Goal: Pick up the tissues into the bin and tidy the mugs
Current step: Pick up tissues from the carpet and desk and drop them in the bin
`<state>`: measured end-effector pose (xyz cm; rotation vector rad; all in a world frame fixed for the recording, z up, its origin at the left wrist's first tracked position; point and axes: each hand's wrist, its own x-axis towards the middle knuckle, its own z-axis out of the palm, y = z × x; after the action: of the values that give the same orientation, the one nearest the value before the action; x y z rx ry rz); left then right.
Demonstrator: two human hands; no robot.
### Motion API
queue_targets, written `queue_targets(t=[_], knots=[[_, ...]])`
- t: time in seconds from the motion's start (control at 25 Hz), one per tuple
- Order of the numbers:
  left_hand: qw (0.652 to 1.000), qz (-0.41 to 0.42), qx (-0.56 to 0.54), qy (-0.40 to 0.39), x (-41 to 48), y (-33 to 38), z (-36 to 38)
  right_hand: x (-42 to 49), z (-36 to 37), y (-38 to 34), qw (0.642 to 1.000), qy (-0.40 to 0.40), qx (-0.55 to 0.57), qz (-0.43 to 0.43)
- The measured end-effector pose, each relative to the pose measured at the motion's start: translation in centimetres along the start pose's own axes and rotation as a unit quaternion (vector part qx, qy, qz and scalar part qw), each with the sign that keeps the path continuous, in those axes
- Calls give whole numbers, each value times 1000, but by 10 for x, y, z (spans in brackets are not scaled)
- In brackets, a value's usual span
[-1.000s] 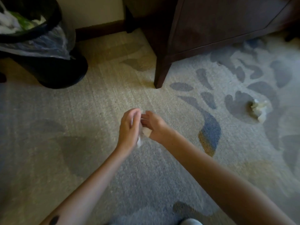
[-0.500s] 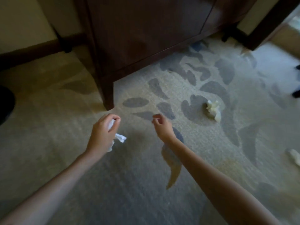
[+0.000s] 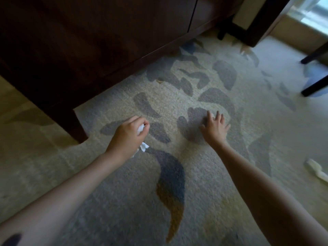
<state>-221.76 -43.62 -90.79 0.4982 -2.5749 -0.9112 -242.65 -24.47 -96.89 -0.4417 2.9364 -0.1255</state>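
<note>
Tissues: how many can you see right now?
3, one barely visible. One is crumpled in the left hand, a sliver of white shows past the open right hand, and one lies on the carpet at the right edge. Others may be out of view.

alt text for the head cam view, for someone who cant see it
Seen from above, a person's left hand is closed around a crumpled white tissue while the right hand, fingers spread, reaches down over a patterned carpet. A dark wooden cabinet stands behind, and another tissue lies at the right edge.
</note>
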Motion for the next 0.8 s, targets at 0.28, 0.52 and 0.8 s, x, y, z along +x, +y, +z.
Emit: queue_targets(t=[0.28,0.52,0.8], knots=[[1000,-1,-11,0,14,9,11,7,13,14,996,-26,81,37],[1000,2,-6,-15,1,15,-3,-20,14,-13,989,-6,145,10],[998,38,16,38,11,36,-77,-53,-47,-97,963,79,250,-57]])
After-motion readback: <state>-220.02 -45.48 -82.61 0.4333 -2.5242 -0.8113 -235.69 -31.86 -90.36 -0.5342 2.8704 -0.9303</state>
